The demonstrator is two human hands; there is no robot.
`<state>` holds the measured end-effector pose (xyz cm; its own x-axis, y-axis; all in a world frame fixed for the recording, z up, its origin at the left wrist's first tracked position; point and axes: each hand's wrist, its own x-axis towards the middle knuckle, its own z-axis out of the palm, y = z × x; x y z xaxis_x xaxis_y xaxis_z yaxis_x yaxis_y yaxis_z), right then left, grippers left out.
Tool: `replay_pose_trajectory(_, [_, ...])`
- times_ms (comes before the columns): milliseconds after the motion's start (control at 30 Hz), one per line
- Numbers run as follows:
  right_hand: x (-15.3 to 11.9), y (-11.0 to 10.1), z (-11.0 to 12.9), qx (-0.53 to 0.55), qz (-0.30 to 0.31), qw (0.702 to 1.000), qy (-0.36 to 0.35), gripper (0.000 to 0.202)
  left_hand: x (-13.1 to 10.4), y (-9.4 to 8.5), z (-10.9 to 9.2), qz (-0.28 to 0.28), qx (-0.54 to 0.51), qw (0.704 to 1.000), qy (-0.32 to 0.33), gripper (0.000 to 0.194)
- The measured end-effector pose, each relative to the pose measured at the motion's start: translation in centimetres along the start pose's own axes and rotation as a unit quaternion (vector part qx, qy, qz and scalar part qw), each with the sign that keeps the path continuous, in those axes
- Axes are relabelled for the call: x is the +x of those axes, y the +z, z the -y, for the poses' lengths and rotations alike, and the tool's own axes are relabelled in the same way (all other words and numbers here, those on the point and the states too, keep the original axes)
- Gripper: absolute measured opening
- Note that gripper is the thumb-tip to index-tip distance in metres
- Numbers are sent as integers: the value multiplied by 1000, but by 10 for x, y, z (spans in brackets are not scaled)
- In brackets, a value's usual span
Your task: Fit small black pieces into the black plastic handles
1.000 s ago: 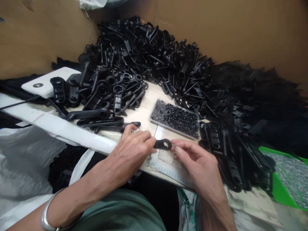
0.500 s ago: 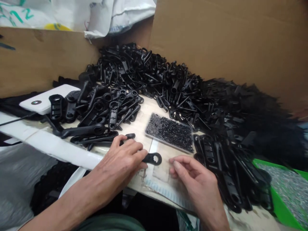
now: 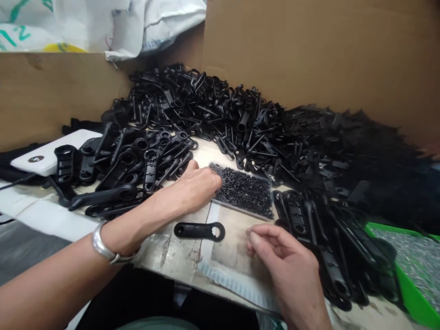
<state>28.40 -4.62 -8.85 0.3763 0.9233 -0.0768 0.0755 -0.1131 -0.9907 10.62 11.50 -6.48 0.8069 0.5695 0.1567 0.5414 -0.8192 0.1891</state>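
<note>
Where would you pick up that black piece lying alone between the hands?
Probably the narrow middle of the black piece, pinched across its long edges from above: it lies flat, uncovered, with both edges exposed.

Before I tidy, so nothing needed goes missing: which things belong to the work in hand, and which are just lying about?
Seemingly in use:
Single black part, unheld
Tray of small dark pieces, left hand at it
Heaped black parts
Perhaps the green bin of silvery pieces

Likely just lying about:
White device
Printed white sack
</note>
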Motion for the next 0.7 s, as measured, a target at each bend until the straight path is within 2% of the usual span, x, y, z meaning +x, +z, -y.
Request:
replay_pose_trajectory(133, [5,-1,-4,48,-4,999,7,21,8,-3,-7,59,34,997,-24,28])
replay_pose_trajectory(233, [5,1,-6,59,1,998,17,22,8,-9,-14,68,37,997,-25,29])
replay_pose_trajectory(533, [4,6,-3,43,-7,999,18,21,0,-8,-6,5,-7,1000,-15,24])
replay_pose_trajectory(633, [4,11,4,42,-20,999,18,22,-6,-18,-18,-17,-12,1000,-14,26])
replay_pose_trajectory(700, [3,14,9,59,-27,998,23,24,-14,-24,-34,-27,-64,998,-9,24])
